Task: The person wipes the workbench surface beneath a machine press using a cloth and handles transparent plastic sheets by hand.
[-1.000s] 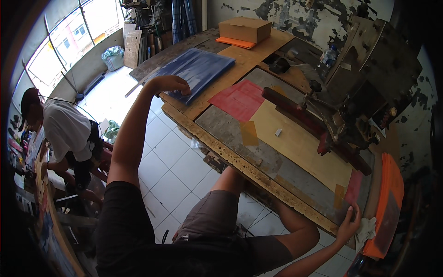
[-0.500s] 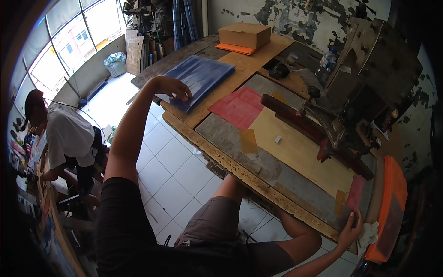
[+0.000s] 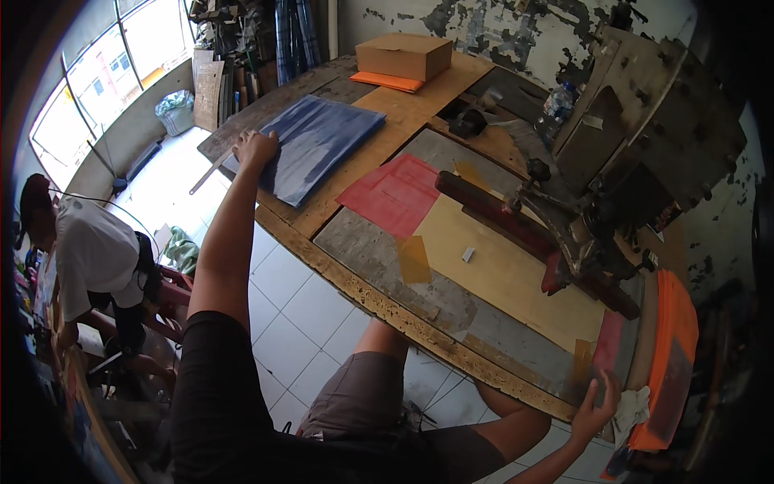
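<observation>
While the left hand (image 3: pixel 256 147) lies flat, grip wide, on glossy blue sheets (image 3: pixel 318 145), the right hand (image 3: pixel 595 410) spreads open at the rough wooden tabletop (image 3: pixel 355 284) edge.

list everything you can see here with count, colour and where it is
stack of glossy blue plastic sheets: 1, blue, left part of the wooden workbench
red plastic sheet: 1, red, middle of the bench
flat tan board: 1, tan, under the machine
heavy grey metal press machine: 1, grey, right rear of the bench
brown cardboard box: 1, brown, far end of the bench
stack of orange sheets: 1, orange, right end
clear plastic bottle: 1, clear, by the wall
another person in a white shirt: 1, far left, bent over
left hand: flat on the blue stack's near edge
right hand: fingers spread at the bench's near right edge
</observation>
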Demonstrator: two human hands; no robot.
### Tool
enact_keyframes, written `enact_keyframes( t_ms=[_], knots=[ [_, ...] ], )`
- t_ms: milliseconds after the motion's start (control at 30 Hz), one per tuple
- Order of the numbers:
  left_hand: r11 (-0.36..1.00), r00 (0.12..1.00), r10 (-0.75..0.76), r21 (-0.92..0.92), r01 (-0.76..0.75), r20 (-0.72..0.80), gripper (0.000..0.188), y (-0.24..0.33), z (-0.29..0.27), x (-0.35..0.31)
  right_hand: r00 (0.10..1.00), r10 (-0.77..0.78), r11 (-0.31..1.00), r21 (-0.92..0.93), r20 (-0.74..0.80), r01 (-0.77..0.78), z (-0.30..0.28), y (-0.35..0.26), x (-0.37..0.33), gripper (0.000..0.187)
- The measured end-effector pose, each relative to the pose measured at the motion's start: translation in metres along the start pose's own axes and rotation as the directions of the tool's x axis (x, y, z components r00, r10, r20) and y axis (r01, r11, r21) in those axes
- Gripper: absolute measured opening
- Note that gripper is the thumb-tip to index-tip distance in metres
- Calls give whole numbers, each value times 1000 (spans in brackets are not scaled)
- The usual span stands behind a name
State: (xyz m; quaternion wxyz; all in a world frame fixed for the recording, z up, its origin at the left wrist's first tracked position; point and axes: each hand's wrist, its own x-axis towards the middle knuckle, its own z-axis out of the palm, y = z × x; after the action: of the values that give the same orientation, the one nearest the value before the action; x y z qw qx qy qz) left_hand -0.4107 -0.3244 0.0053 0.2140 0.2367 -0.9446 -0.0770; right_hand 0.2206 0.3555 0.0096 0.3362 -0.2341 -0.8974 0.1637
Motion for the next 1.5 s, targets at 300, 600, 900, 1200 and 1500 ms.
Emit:
enact_keyframes(
  t_ms=[300,600,900,1200,1500],
  knots=[
    [998,997,69,16,-68,-21,70,23,-24,-26,703,-681,709,427,208,561,62,-240,14,34],
    [997,995,43,-67,-49,-91,71,15,-20,-28,309,-929,368,600,205,710,277,-436,60,63],
    [986,997,0,-169,-12,-73,77,15,-17,-27,423,-881,453,642,213,619,352,-483,68,64],
    [989,998,9,-144,-18,-60,69,17,-24,-24,440,-877,450,650,192,612,353,-480,66,59],
    [987,995,64,-143,-75,-81,66,20,-25,-30,428,-870,475,652,246,591,351,-476,68,58]
  ],
)
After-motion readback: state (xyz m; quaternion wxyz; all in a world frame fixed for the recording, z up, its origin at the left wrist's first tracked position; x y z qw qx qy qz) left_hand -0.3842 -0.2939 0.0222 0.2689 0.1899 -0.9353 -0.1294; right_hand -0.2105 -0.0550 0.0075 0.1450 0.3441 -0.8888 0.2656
